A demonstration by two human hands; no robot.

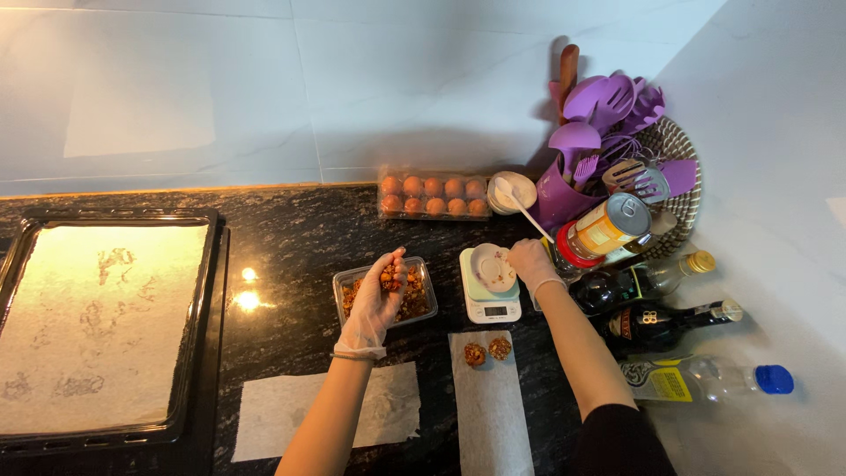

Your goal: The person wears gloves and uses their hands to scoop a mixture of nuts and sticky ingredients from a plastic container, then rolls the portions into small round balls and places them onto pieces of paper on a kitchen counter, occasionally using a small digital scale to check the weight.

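Portioning sticky brown nut-and-seed mixture (pixel 389 279), judged mid-step: gloved left hand (pixel 374 304), grip pinched on a clump above clear rectangular plastic tub (pixel 339 284) at table centre. Gloved right hand (pixel 531 262), fingers curled against small white dish (pixel 493 267) on white digital kitchen scale (pixel 490 300), at 3 o'clock of tub. Next likely: carrying clump to dish without crumbling. Mixture glossy, lumpy, clinging. Two formed rounds (pixel 486 351) on white paper strip (pixel 493 414), 6 o'clock of scale.
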